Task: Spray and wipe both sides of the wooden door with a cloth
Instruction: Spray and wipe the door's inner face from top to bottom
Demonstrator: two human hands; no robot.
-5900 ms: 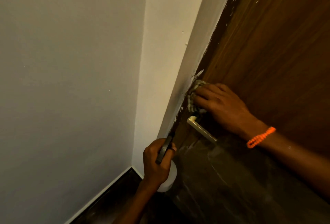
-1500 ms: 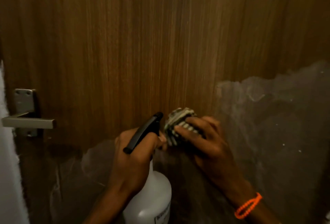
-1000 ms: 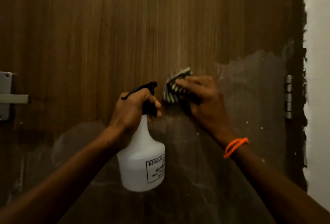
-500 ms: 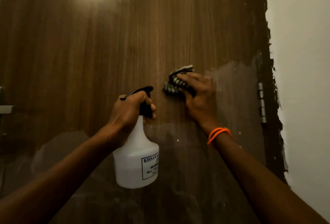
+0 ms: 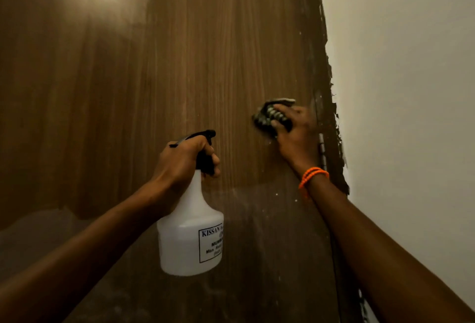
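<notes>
With the cloth [image 5: 273, 114] pressed to the door [image 5: 205, 65] near the hinge [image 5: 322, 153] by the right hand [image 5: 295, 132], and the spray bottle [image 5: 191, 232] gripped in the left hand [image 5: 185, 160], the hinge-side strip could be missed or the cloth snagged.

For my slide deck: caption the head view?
Right hand presses cloth to wooden door; left hand grips spray bottle.

Head view, close, facing door [image 5: 205, 65]
</notes>
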